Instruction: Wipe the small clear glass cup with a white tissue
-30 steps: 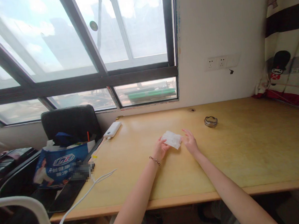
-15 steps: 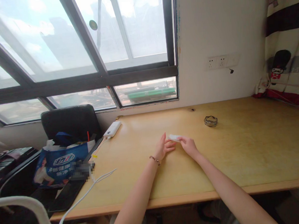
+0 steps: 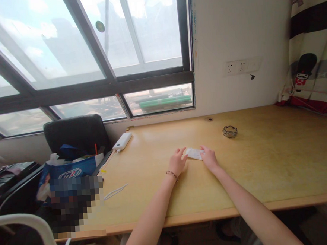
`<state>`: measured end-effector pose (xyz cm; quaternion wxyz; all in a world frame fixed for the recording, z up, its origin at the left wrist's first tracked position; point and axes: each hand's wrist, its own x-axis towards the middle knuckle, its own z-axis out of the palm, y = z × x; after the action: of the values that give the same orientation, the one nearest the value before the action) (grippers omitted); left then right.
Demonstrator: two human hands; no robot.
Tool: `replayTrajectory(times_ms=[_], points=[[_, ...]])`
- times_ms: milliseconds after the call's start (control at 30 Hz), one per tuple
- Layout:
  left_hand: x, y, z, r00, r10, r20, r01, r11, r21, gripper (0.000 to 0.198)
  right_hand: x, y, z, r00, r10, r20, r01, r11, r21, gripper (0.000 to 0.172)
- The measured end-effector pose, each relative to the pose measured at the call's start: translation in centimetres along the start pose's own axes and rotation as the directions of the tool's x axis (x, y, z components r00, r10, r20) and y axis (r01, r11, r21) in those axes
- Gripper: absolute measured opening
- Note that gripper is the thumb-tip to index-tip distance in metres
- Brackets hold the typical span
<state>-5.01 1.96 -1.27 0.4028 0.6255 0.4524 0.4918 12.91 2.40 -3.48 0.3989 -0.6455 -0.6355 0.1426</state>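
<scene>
A small flat white piece (image 3: 194,154), perhaps a folded tissue or a packet, lies level between my two hands, at or just above the tabletop. Its exact kind is too small to make out. My right hand (image 3: 210,158) has its fingers and thumb on the right end of it. At the left end is my left hand (image 3: 178,161), wearing a beaded bracelet (image 3: 172,175). Its thumb and fingers are bent and parted around that edge; whether they touch it I cannot tell.
The wooden table (image 3: 267,160) runs along the wall below the window. A dark woven ring-shaped object (image 3: 230,132) sits behind my right hand. To the left are a white power bank (image 3: 122,141) with a cable, a blue bag (image 3: 68,170) and a black chair (image 3: 76,134).
The white piece now lies broader and flatter between the hands. My left hand has turned palm down, its fingers at the piece's left edge. My right hand has shifted slightly.
</scene>
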Motion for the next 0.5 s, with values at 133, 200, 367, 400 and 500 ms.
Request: replayTrajectory(times_ms=[133,200,367,400,500], points=[[-0.5,1.2,0.4,0.954,0.146,0.260,-0.154,0.988,0.009,0.026,-0.1,-0.1,-0.3,1.000,-0.027,0.006,0.027,0.996,-0.084,0.037],[-0.6,1.4,0.7,0.937,0.176,0.302,-0.190,0.982,0.017,0.037,-0.1,-0.1,-0.4,1.000,-0.014,-0.013,0.012,0.994,-0.111,0.032],[-0.5,1.4,0.7,0.955,0.187,0.231,-0.209,0.975,0.077,0.046,0.1,0.3,-0.3,0.998,0.039,-0.054,-0.045,0.993,-0.107,0.022],[-0.5,1.4,0.6,0.953,0.182,0.242,-0.209,0.974,0.091,0.044,0.2,0.4,-0.2,0.998,0.045,-0.055,-0.050,0.994,-0.102,0.022],[-0.7,1.8,0.5,0.927,0.180,0.328,-0.241,0.958,0.156,0.039,0.3,0.7,-0.1,0.997,0.049,-0.058,-0.055,0.993,-0.106,0.021]])
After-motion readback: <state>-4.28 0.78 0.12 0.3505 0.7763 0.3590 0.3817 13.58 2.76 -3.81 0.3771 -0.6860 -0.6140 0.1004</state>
